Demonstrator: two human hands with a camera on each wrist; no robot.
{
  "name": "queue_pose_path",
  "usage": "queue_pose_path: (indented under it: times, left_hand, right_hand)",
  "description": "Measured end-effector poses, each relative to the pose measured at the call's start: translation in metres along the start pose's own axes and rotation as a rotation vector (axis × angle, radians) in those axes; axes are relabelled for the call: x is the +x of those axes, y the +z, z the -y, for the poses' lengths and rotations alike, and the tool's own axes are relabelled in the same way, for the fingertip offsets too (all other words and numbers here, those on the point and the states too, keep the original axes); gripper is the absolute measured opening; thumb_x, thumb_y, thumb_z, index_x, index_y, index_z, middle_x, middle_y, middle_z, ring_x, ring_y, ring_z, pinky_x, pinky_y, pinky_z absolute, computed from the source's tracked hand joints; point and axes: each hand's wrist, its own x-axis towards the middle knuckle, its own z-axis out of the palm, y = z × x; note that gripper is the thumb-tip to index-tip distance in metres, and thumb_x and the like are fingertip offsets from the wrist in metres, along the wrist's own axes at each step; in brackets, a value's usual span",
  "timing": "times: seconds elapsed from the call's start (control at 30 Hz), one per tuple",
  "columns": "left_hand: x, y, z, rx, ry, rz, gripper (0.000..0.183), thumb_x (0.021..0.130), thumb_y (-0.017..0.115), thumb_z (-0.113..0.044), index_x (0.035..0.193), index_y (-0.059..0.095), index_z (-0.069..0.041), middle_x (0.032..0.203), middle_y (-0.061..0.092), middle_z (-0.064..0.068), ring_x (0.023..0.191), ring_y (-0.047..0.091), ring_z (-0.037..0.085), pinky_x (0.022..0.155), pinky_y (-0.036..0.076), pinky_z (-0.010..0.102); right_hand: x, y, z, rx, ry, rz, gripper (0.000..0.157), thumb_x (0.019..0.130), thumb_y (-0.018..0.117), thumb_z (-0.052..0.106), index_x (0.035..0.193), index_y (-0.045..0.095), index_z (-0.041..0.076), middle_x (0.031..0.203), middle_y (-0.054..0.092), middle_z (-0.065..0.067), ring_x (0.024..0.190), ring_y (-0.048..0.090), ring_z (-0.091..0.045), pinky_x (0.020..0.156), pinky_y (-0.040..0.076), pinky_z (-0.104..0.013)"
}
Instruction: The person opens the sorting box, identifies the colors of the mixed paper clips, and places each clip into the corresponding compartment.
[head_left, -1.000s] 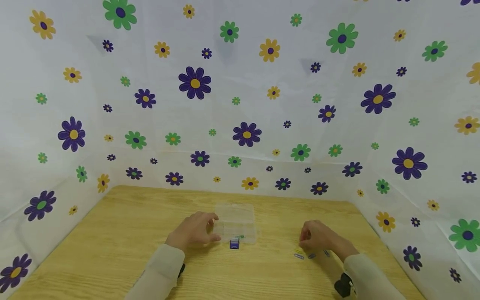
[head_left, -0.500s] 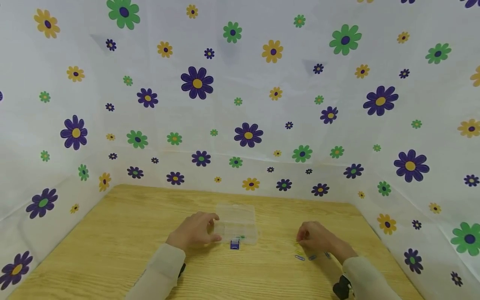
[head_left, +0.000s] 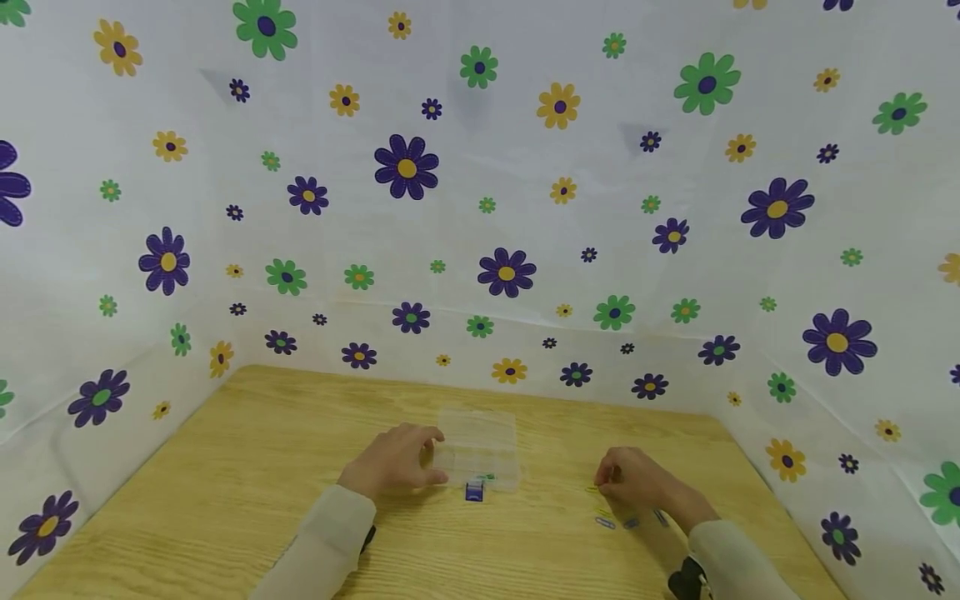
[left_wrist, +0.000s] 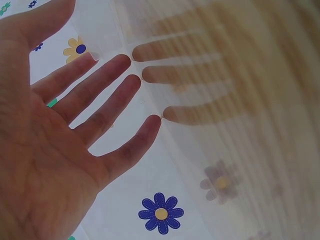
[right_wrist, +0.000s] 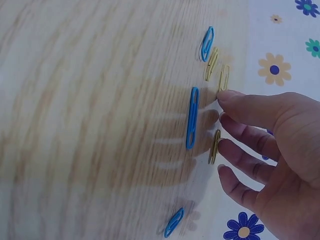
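My left hand (head_left: 397, 457) rests at the left side of a clear plastic box (head_left: 480, 442), thumb and fingers spread apart. In the left wrist view its fingers (left_wrist: 145, 132) are nearly straight, with the tips at the tabletop. On the right, my right hand (head_left: 637, 482) pinches a yellow paper clip (right_wrist: 224, 77) between thumb and forefinger, low over the table; the forefinger is mostly hidden behind the thumb. Around that hand lie a blue paper clip (right_wrist: 192, 118), two smaller-looking blue ones and other yellow clips, one of them a yellow clip (right_wrist: 214, 146) under the fingers.
A small purple-and-white object (head_left: 474, 490) sits at the box's front edge, by a small green piece (head_left: 486, 477). The wooden table (head_left: 480, 554) is enclosed by white sheets (head_left: 525, 217) printed with flowers at the back and both sides.
The right hand has shifted slightly, and a yellow paper clip now shows at its fingertips. The left hand stays beside the box. The head view has turned a little left.
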Motion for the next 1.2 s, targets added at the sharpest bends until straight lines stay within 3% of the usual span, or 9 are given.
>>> queue_pose_path:
  times: [0.6, 0.97, 1.2]
  left_hand:
    - [-0.0007, 0.0020, 0.0002, -0.023, -0.013, 0.018, 0.060, 0.084, 0.083, -0.044, 0.130, 0.066, -0.010, 0.117, 0.072, 0.009, 0.110, 0.065, 0.030, 0.098, 0.053, 0.054]
    - [0.0024, 0.0049, 0.0035, -0.015, -0.004, -0.001, 0.061, 0.083, 0.083, -0.046, 0.129, 0.067, -0.009, 0.113, 0.073, 0.009, 0.108, 0.066, 0.031, 0.096, 0.054, 0.055]
    - [0.0040, 0.0068, 0.0048, -0.017, -0.011, 0.004, 0.061, 0.084, 0.082, -0.047, 0.130, 0.066, -0.012, 0.114, 0.073, 0.006, 0.109, 0.066, 0.029, 0.096, 0.053, 0.055]
  right_hand:
    - [-0.0012, 0.0038, 0.0029, 0.018, 0.043, -0.010, 0.008, 0.087, 0.080, 0.007, 0.085, 0.073, 0.010, 0.088, 0.067, 0.002, 0.079, 0.058, -0.007, 0.070, 0.050, -0.023]
    - [-0.0031, 0.0053, 0.0040, -0.021, 0.004, -0.027, 0.010, 0.087, 0.080, 0.007, 0.083, 0.072, 0.011, 0.086, 0.067, 0.003, 0.077, 0.053, -0.001, 0.068, 0.049, -0.022]
    - [-0.0043, 0.0075, 0.0054, -0.092, 0.055, -0.059, 0.009, 0.086, 0.081, 0.008, 0.083, 0.073, 0.012, 0.083, 0.066, 0.005, 0.074, 0.054, -0.002, 0.068, 0.051, -0.024]
